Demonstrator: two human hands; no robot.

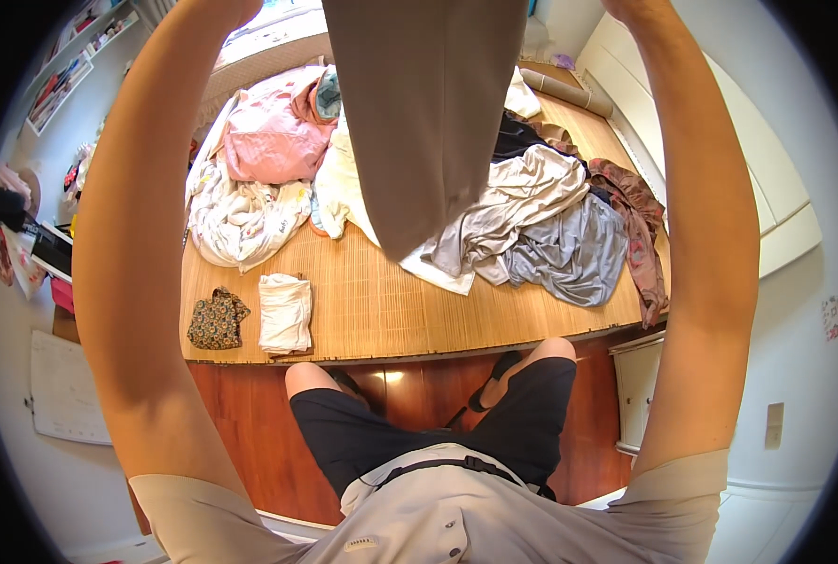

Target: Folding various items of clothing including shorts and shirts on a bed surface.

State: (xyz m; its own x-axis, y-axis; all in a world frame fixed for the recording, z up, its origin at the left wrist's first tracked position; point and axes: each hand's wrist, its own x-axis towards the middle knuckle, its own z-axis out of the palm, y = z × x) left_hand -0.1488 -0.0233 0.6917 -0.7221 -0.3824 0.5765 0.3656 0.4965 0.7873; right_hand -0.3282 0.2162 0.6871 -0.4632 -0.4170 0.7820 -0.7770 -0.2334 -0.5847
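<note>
Both my arms reach up and forward past the top edge. Only the base of my left hand (239, 10) and the base of my right hand (623, 7) show; the fingers of each are out of view. Between the arms a grey-brown cloth garment (426, 106) hangs down from above the frame, its lower end over the bed mat. What grips its upper part is hidden. Below it lies a woven bamboo mat (376, 310). A folded white garment (285, 314) and a small folded floral-print garment (218, 321) rest near the mat's front left edge.
Heaped on the mat are a pink garment (278, 144), a white printed cloth (246, 218), a beige garment (531, 183), a grey garment (574, 250) and a reddish patterned garment (634, 211). A rolled mat (567, 92) lies at the back right. A white cabinet (637, 395) stands front right.
</note>
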